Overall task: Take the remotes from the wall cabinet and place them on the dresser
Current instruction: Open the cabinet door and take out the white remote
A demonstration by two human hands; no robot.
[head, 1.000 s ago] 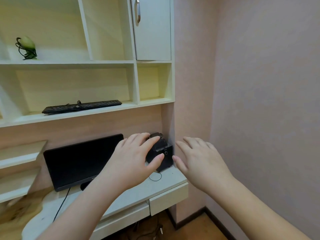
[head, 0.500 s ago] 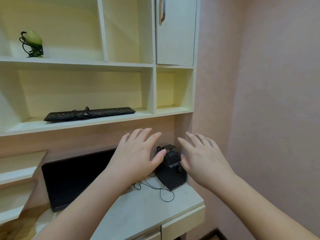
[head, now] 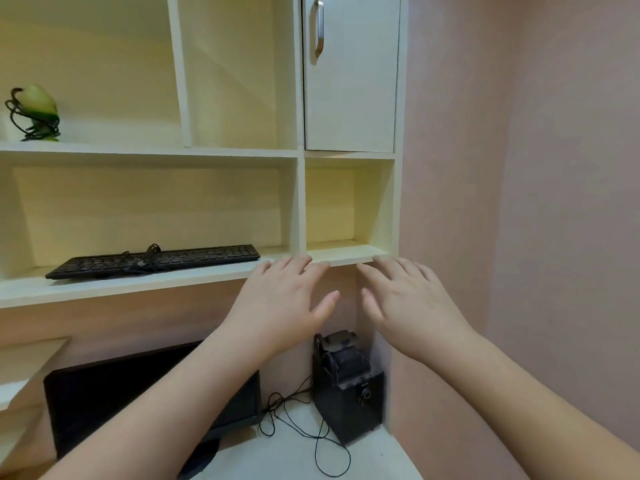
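Your hands, left (head: 277, 303) and right (head: 412, 306), spread flat, empty. No remotes visible; door (head: 349, 81) closed. Expect light, rigid, slick; grip mid-body.

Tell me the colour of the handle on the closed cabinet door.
Silver metal. The handle stands upright on the white cabinet door, clearest in the head view.

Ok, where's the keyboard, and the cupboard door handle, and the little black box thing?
keyboard (head: 156, 261): head view, middle of its keys, on the shelf.
door handle (head: 319, 27): head view, middle of the metal bar.
black speaker (head: 349, 393): head view, its front face, on the desk.
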